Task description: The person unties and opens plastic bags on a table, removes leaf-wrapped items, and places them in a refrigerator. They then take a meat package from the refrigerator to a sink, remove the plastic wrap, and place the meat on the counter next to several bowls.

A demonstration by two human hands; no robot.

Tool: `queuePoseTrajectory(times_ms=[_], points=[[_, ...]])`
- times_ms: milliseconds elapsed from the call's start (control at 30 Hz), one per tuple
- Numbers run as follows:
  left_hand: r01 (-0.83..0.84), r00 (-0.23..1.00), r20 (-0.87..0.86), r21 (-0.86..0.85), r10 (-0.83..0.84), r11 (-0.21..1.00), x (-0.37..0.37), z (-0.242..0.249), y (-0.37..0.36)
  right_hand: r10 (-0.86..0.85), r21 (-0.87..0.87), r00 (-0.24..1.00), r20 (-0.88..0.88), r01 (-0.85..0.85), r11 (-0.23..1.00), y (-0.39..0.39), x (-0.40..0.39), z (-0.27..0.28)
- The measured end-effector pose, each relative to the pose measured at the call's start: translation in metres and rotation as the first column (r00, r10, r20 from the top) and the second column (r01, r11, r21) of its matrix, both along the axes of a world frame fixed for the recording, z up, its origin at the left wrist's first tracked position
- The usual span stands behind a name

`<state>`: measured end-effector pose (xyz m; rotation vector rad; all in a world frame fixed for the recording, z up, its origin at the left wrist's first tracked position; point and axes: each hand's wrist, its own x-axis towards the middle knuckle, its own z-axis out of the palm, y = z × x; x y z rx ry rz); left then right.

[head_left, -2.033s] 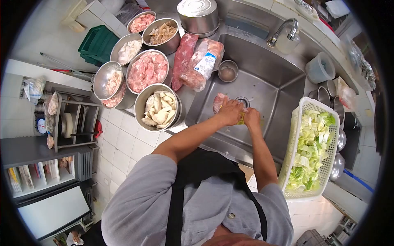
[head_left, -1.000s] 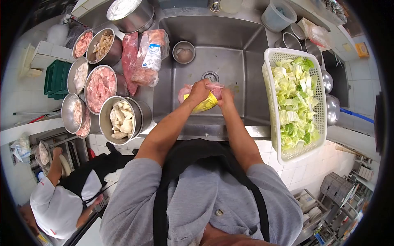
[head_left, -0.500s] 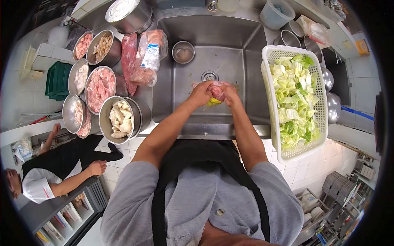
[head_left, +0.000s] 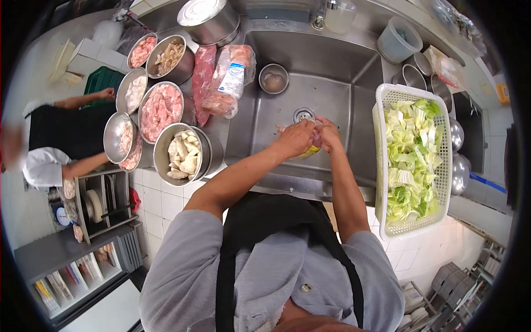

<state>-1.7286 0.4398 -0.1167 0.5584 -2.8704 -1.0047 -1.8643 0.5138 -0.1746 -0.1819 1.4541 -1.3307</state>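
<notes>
Low in the steel sink (head_left: 343,94), both hands are closed on a plastic-wrapped piece of pink meat (head_left: 315,145) with a yellow patch on its wrapping. My left hand (head_left: 297,138) lies over the top and left side of it, fingers bent around. Against its right side, my right hand (head_left: 329,135) grips with the thumb and fingers. Much of the meat is hidden under the hands. The drain (head_left: 303,114) is just beyond them. A small steel bowl (head_left: 274,79) with liquid and something pale inside rests farther back in the sink.
A white basket (head_left: 381,166) of chopped cabbage stands right of the sink. On the left are steel pots of meat (head_left: 160,110), a pot of white pieces (head_left: 182,155), a wrapped meat pack (head_left: 229,77) and a raw slab (head_left: 203,83). A co-worker (head_left: 72,133) is at far left.
My view has swung, so the counter and sink appear farther right. My left hand has shifted over the top of the wrapped meat. The co-worker stands differently, one arm extended toward the green crates.
</notes>
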Motion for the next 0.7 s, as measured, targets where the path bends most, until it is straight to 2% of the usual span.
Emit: queuePoseTrajectory(times_ms=[133,233,267,333,367,433,467,567,600,633,700], points=[[0.051,0.998,0.028,-0.067,-0.050,0.996,-0.008,-0.003,-0.004,-0.124,-0.037,0.992,0.010,0.124,0.992,-0.005,0.001,0.002],[0.157,0.987,0.055,-0.127,-0.151,0.979,-0.015,0.001,-0.014,-0.123,0.000,0.985,-0.122,0.124,0.992,-0.007,0.004,0.004],[0.203,0.979,0.062,-0.137,-0.196,0.970,-0.015,0.002,-0.015,-0.075,0.050,0.966,-0.246,0.090,0.995,-0.003,0.002,-0.007],[0.110,0.991,0.096,-0.208,-0.091,0.972,-0.018,0.007,-0.021,0.030,0.154,0.880,-0.474,0.050,0.987,0.001,-0.005,-0.034],[0.063,0.993,0.110,-0.245,-0.037,0.967,-0.018,0.010,-0.025,0.091,0.192,0.664,-0.743,0.082,0.978,0.010,-0.008,-0.041],[0.025,0.993,0.117,-0.226,0.002,0.974,-0.015,0.044,-0.046,-0.032,0.311,0.910,-0.414,0.175,0.934,0.030,-0.008,-0.041],[-0.006,0.992,0.121,-0.227,0.035,0.974,-0.016,0.062,-0.061,-0.108,0.370,0.969,-0.222,0.186,0.910,0.027,-0.009,-0.041],[-0.039,0.989,-0.145,-0.181,0.013,0.983,-0.021,0.077,-0.075,-0.204,0.277,0.979,-0.013,0.200,0.940,0.006,-0.015,-0.046],[-0.047,0.975,-0.220,-0.162,0.011,0.986,-0.024,0.082,-0.078,-0.205,0.169,0.938,0.278,0.162,0.972,0.002,-0.018,-0.041],[-0.046,0.956,-0.295,-0.137,0.004,0.990,-0.025,0.087,-0.081,-0.162,0.050,0.824,0.542,0.161,0.986,0.000,-0.016,-0.028],[-0.036,0.897,-0.442,-0.047,0.012,0.998,-0.024,0.095,-0.082,-0.087,-0.098,0.600,0.795,0.269,0.958,-0.011,-0.007,-0.002]])
